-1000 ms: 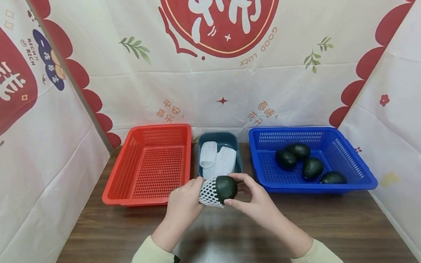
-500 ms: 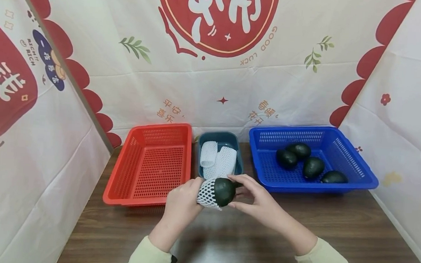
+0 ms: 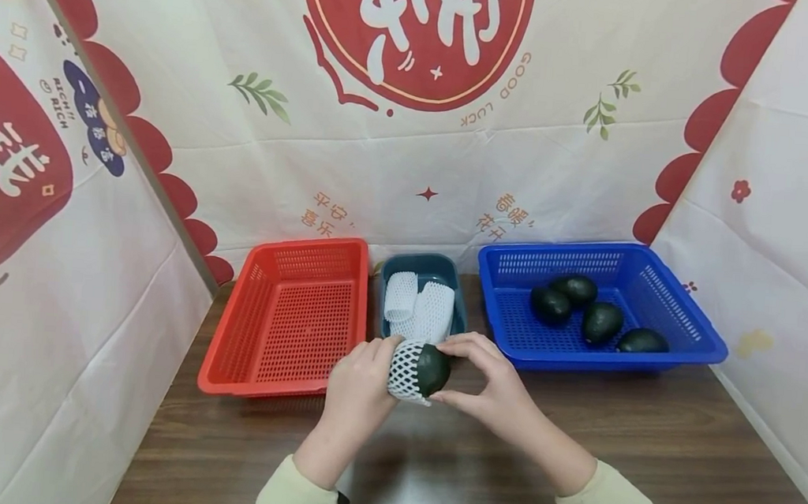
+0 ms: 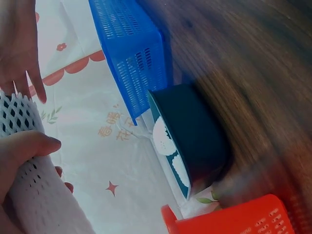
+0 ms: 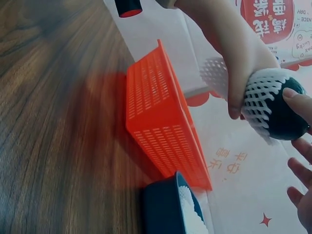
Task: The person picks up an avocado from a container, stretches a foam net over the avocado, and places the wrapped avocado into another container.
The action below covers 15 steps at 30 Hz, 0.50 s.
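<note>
My left hand [image 3: 361, 380] grips the foam net [image 3: 405, 371]; my right hand [image 3: 497, 382] pinches the avocado [image 3: 433, 371]. "GOOD LUCK" marks the white cloth [image 3: 383, 155] behind the wooden table [image 3: 472, 471].

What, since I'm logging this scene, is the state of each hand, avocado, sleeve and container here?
Left hand: gripping the sleeve
Right hand: finger and thumb pinching the held avocado
Held avocado: partly sleeved, one end bare
Sleeve: mesh stretched around the held avocado
Loose sleeves: lying in the teal box
Teal box: upright
Four avocados: unsleeved
Blue basket: upright, holding these four
Red basket: upright
</note>
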Each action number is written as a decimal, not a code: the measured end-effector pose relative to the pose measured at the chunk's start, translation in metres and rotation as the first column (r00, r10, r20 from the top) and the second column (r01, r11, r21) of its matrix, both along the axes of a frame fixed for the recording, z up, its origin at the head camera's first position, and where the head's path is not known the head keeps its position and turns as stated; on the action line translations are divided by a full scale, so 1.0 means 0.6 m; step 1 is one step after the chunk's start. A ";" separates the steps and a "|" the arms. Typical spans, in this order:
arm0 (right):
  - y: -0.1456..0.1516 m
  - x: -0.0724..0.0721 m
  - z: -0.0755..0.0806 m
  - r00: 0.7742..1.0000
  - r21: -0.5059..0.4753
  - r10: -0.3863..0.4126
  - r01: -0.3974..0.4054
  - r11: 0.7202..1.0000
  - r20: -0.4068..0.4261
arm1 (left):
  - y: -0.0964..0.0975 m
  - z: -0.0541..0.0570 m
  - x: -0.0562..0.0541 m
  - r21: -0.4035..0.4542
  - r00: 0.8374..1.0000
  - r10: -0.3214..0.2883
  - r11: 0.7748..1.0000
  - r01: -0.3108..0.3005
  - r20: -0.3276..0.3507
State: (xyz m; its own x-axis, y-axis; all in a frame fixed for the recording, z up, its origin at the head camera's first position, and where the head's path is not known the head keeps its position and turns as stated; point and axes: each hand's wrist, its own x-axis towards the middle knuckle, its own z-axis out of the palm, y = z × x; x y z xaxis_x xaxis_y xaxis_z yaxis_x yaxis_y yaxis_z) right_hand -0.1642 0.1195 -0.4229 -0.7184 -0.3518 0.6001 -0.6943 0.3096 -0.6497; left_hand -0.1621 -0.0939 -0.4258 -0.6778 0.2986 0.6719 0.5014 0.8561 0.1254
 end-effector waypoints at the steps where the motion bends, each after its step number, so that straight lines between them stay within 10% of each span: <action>1: -0.001 0.000 -0.001 1.000 -0.005 -0.009 0.009 1.000 -0.002 | 0.001 0.001 0.000 0.001 1.000 0.001 1.000 -0.001 0.005; 15: -0.018 0.005 -0.002 0.994 -0.017 -0.104 0.104 0.994 0.014 | 0.010 0.010 0.006 0.008 1.000 0.003 1.000 -0.003 0.028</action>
